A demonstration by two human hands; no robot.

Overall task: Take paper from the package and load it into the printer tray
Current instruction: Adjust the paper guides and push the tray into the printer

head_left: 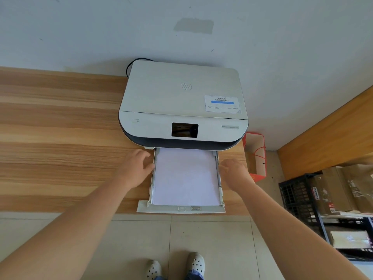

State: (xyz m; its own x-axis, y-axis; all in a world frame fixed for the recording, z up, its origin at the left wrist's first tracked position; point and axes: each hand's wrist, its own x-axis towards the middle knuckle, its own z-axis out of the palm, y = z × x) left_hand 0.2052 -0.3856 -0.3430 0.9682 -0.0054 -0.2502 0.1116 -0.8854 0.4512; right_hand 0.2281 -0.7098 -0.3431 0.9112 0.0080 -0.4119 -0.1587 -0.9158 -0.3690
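A white printer [182, 102] stands on the wooden desk against the wall, its dark screen facing me. Its paper tray [181, 209] is pulled out toward the desk's front edge, and a stack of white paper [185, 176] lies flat inside it. My left hand [135, 168] rests at the tray's left side, fingers spread and touching the left rail. My right hand [235, 172] is at the tray's right side, fingers loosely curled by the right rail. Neither hand holds anything. No paper package is in view.
The wooden desk [60, 138] stretches to the left. A red and white paper bag [255, 156] stands on the floor right of the desk. A black crate [296, 199] and cardboard boxes [343, 190] sit on a rack at the right. My feet are on the tiled floor [210, 239].
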